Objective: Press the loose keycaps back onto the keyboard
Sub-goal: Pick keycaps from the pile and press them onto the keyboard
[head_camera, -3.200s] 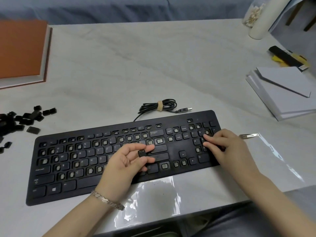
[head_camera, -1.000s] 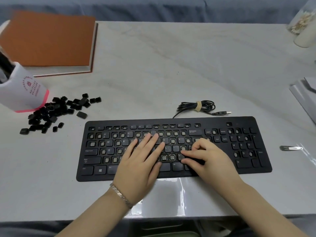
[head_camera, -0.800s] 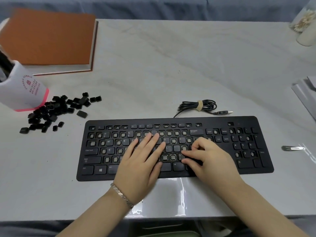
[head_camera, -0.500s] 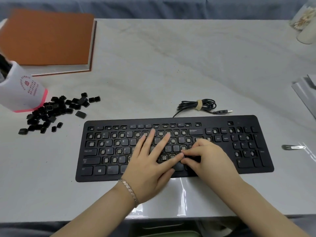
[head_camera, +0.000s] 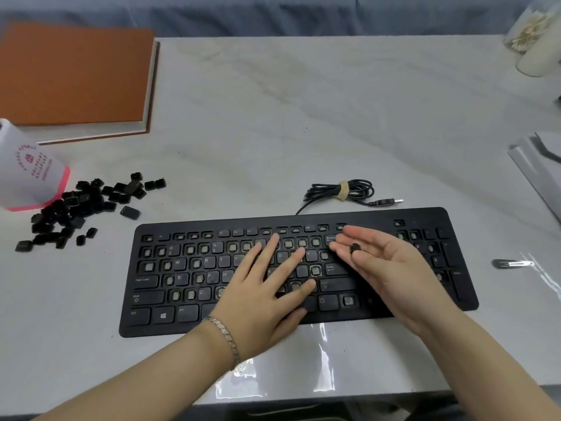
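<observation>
Left hand [head_camera: 261,296] flat, fingers spread on the black keyboard [head_camera: 145,281]. Right hand [head_camera: 391,268] upturned, fingers relaxed, small dark keycap [head_camera: 355,247] lying on them.

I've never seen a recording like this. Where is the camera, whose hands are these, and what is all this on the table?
There is no machine here. A person wears a wide-angle camera on the head, so the single picture looks forward and down at their own two bare hands. On the pale table lies a black keyboard with many keys missing, so that open sockets show. The left hand lies flat on the middle keys, fingers straight. The right hand hovers over the keyboard's right part, palm turned up, with a small dark piece, seemingly a keycap, resting on its open fingers. At the left sits a pile of loose keycaps beside a white cup, with an orange book behind them. The bundled cable lies behind the keyboard, and a metal clip to its right.
</observation>
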Tool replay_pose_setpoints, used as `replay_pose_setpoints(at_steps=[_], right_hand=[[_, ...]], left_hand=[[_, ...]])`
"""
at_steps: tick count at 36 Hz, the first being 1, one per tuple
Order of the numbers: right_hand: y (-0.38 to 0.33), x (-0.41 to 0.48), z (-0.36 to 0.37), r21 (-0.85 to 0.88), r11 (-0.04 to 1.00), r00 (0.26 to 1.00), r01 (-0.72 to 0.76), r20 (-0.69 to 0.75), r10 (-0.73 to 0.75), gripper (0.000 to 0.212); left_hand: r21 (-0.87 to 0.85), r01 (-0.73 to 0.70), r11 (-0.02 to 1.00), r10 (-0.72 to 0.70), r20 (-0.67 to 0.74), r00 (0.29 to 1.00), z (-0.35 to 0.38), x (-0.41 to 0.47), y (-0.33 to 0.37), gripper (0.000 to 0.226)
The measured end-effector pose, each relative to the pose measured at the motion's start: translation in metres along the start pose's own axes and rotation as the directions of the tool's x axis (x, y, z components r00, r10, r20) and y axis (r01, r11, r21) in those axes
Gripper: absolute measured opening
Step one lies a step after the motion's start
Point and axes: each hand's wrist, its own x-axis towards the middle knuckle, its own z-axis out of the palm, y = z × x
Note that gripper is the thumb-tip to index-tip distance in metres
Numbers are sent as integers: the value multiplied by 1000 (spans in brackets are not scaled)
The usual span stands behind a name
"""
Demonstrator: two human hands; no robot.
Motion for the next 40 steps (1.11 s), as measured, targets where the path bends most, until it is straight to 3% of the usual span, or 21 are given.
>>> replay_pose_setpoints(at_steps=[4, 15, 25, 29, 32, 37, 40], right_hand=[[0, -1, 4, -128, 984, 992, 125, 11, -125, 28], [-11, -13, 14, -223, 866, 894, 447, 72, -443, 39], [-10, -18, 21, -302, 812, 865, 499, 113, -489, 39], [-10, -18, 25, -380, 778, 863, 501, 147, -484, 38], [-9, -17, 26, -413, 768, 870, 490, 169, -464, 39], [-5, -12, 28, -346, 878, 944, 331, 119, -309, 31], [-1, -10, 23, -377, 887, 963, 266, 61, -263, 26]], left_hand=[[-38, 22, 999, -22, -14, 1000, 0, 3, 2, 30], [-271, 198, 942, -211, -20, 977, -19, -3, -7, 30], [-234, 486, 842, -513, -67, 856, -30, -28, -41, 41], [-218, 582, 783, -599, -14, 800, -28, -34, -43, 48], [-199, 596, 778, -607, 6, 795, -26, -36, -42, 50], [-151, 618, 772, -620, 36, 784, -23, -34, -35, 51], [-133, 588, 798, -589, 40, 807, -22, -28, -29, 51]])
